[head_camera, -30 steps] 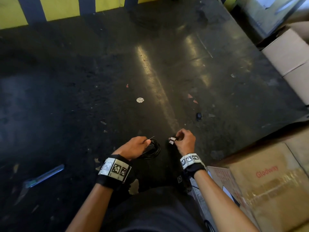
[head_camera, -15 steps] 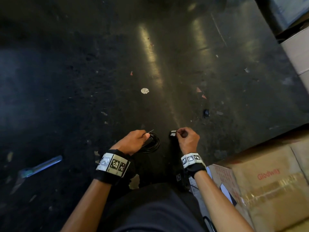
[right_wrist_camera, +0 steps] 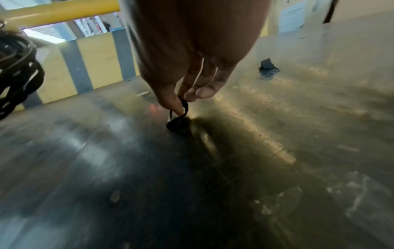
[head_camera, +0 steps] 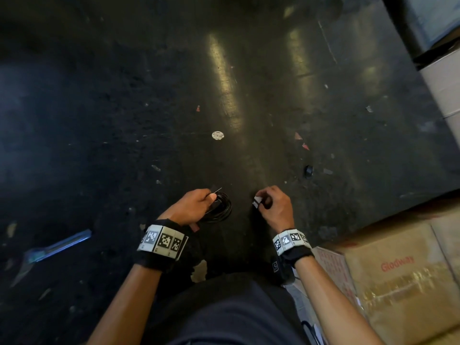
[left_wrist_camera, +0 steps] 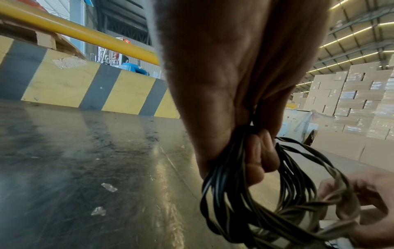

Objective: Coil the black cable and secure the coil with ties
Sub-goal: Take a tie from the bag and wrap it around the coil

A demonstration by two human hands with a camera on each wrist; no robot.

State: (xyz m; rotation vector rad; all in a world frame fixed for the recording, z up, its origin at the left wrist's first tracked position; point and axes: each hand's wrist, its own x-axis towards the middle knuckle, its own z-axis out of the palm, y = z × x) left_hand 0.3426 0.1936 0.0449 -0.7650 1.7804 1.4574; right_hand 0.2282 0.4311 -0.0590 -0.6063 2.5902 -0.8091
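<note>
My left hand (head_camera: 210,198) grips a small coil of black cable (head_camera: 221,207) just above the dark floor. A thin wire end sticks up past the thumb. The left wrist view shows the fingers (left_wrist_camera: 260,151) curled round the bundled loops of the coil (left_wrist_camera: 266,202), which hang below them. My right hand (head_camera: 261,201) is a short way to the right and pinches a small black tie (head_camera: 257,202) with a white patch. In the right wrist view, thumb and fingertips (right_wrist_camera: 199,92) hold the curled black tie (right_wrist_camera: 181,112) close to the floor, with the coil (right_wrist_camera: 17,70) at the left edge.
A cardboard box (head_camera: 398,282) stands at my right. On the floor lie a blue strip (head_camera: 59,247), a round white sticker (head_camera: 217,135) and a small black object (head_camera: 308,170). A yellow and grey striped barrier (left_wrist_camera: 85,87) runs ahead, with stacked cartons (left_wrist_camera: 351,101) beyond.
The head view has tilted down, so the striped barrier has left it. Both hands keep their holds, and the gap between them has widened a little.
</note>
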